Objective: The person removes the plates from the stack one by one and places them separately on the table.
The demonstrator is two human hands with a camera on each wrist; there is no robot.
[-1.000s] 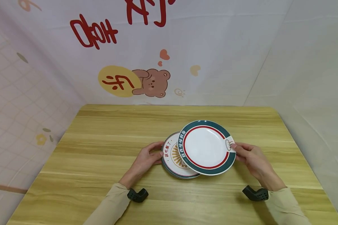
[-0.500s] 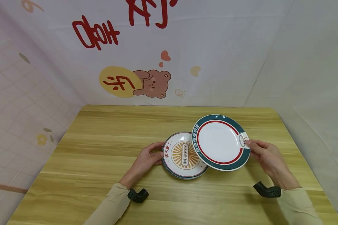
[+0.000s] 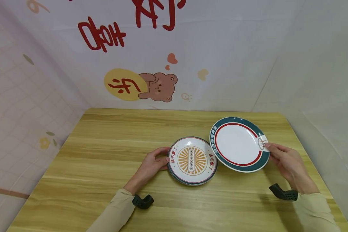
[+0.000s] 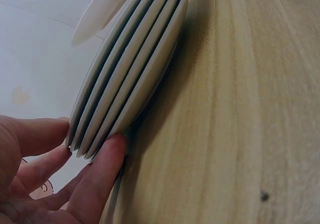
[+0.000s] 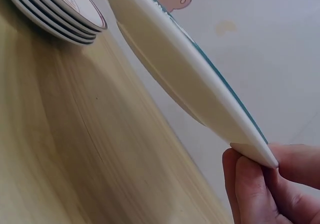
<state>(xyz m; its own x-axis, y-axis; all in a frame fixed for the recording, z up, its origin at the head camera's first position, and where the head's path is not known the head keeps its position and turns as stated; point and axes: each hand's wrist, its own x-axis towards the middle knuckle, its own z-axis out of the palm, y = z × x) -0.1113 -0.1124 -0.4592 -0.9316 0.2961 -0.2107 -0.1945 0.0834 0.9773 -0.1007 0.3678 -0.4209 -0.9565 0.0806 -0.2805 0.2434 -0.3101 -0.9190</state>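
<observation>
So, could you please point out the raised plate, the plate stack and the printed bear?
Raised plate point(image 3: 239, 144), head view: on its plain white centre.
Plate stack point(image 4: 127, 68), left wrist view: on the side, amid the layered edges.
Printed bear point(image 3: 163, 86), head view: on its head.

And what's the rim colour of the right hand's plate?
The plate's rim is mostly dark teal, clearest in the head view.

1) Wood-grain table point(image 3: 119, 132) with rounded far corners
2) White printed backdrop point(image 3: 235, 45) on the far side: large red characters point(image 3: 101, 35), brown cartoon bear point(image 3: 162, 88) touching the right of a yellow oval point(image 3: 113, 91)
3) Grid-patterned sheet point(image 3: 17, 96) on the left, bearing a yellow flower point(image 3: 44, 142)
</observation>
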